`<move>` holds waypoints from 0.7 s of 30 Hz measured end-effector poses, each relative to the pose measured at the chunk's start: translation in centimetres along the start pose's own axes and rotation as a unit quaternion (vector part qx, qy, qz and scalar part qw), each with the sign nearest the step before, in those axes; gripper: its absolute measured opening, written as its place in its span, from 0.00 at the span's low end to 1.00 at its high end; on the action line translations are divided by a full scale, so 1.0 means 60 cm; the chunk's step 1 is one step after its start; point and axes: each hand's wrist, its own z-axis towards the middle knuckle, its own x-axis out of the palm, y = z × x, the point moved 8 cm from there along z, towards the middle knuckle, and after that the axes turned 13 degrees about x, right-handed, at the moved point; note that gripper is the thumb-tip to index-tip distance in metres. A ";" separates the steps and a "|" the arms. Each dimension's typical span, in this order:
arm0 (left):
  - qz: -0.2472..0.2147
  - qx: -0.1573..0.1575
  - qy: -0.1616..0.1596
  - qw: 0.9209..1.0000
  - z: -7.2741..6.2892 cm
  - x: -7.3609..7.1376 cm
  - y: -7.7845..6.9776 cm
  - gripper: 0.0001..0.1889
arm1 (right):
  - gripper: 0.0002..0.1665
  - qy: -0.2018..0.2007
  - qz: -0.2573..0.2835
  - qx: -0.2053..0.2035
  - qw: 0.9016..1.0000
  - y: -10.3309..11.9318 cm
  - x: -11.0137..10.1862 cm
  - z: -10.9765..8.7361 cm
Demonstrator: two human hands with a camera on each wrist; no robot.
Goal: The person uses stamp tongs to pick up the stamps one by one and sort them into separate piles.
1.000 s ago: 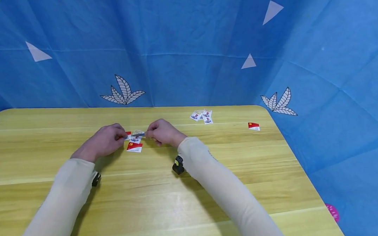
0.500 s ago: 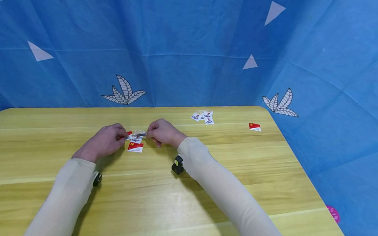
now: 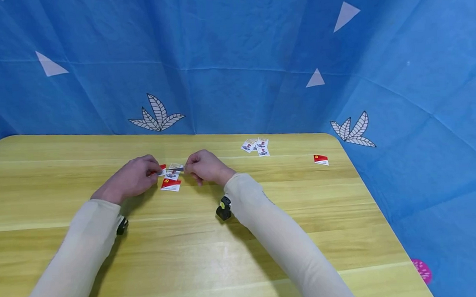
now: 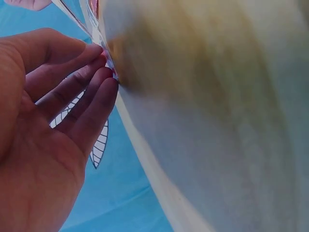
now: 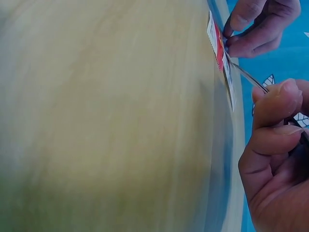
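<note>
A small group of stamps lies on the wooden table between the hands. One red-and-white stamp (image 3: 170, 185) is nearest the person, and a white printed stamp (image 3: 171, 175) lies just beyond it. At the group's left side, the left hand (image 3: 133, 177) pinches the edge of another red-and-white stamp (image 3: 162, 168); its fingertips partly hide it. The right hand (image 3: 207, 166) holds thin metal tweezers (image 5: 248, 77) between thumb and curled fingers. Leftward, the tweezers' tip reaches over the stamps to the left fingertips. Whether the tip grips a stamp cannot be seen.
Several white stamps (image 3: 256, 146) overlap near the table's back edge. A single red-and-white stamp (image 3: 321, 159) lies by the right edge. A blue patterned cloth (image 3: 234, 60) hangs behind and to the right of the wooden table (image 3: 179, 266).
The head view has shifted very slightly. Both hands and the tweezers keep nearly the same place over the stamps, with only a slight change in the tweezers' look.
</note>
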 end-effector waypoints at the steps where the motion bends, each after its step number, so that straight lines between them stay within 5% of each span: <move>1: -0.003 -0.003 0.001 1.000 -0.001 0.000 0.001 0.13 | 0.09 0.000 0.001 -0.001 1.000 0.000 0.000 0.000; 13: -0.025 -0.005 -0.010 1.000 -0.009 -0.008 -0.005 0.14 | 0.09 0.006 0.023 -0.015 1.000 -0.001 -0.014 -0.008; 21: -0.038 0.024 -0.029 0.999 -0.016 -0.012 -0.025 0.15 | 0.13 0.016 0.070 -0.015 0.997 -0.023 -0.045 -0.025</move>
